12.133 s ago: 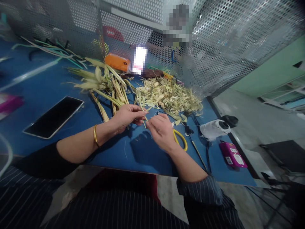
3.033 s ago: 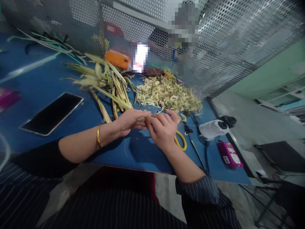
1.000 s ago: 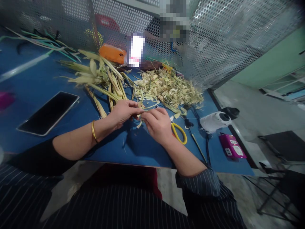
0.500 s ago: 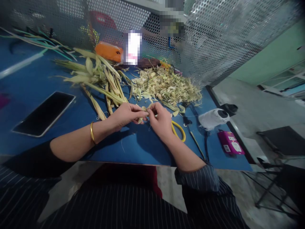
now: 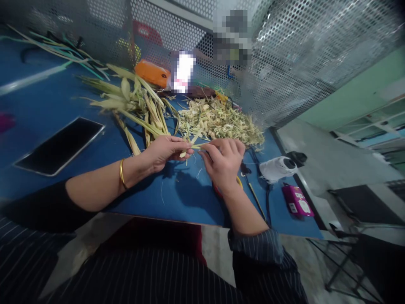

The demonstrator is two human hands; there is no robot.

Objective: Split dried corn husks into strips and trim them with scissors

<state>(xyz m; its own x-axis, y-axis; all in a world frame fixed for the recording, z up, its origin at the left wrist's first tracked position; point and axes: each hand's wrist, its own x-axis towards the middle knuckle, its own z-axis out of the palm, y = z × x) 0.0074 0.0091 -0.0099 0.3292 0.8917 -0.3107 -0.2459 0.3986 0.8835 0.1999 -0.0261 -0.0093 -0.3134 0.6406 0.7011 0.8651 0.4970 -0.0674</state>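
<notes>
My left hand (image 5: 164, 153), with a gold bangle (image 5: 121, 174) on its wrist, pinches one end of a pale green leaf strip (image 5: 198, 145) just above the blue table (image 5: 79, 126). The fingers of my right hand (image 5: 223, 162) are curled round the strip's other end. Both hands meet at the table's near middle. Long leaf stalks (image 5: 139, 112) lie spread just behind my left hand. A heap of cut leaf scraps (image 5: 221, 122) sits behind my right hand.
A dark phone (image 5: 58, 145) lies at the left. Yellow-handled scissors (image 5: 238, 181) peek from under my right hand. A white thread spool (image 5: 276, 168) and a pink box (image 5: 297, 202) stand at the right edge. A perforated metal screen (image 5: 300, 55) closes the back; an orange case (image 5: 152, 74) sits by it.
My right hand has lifted a little and turned, its fingers now curled over the strip. The strip is drawn out straighter between the two hands. The view shifted slightly.
</notes>
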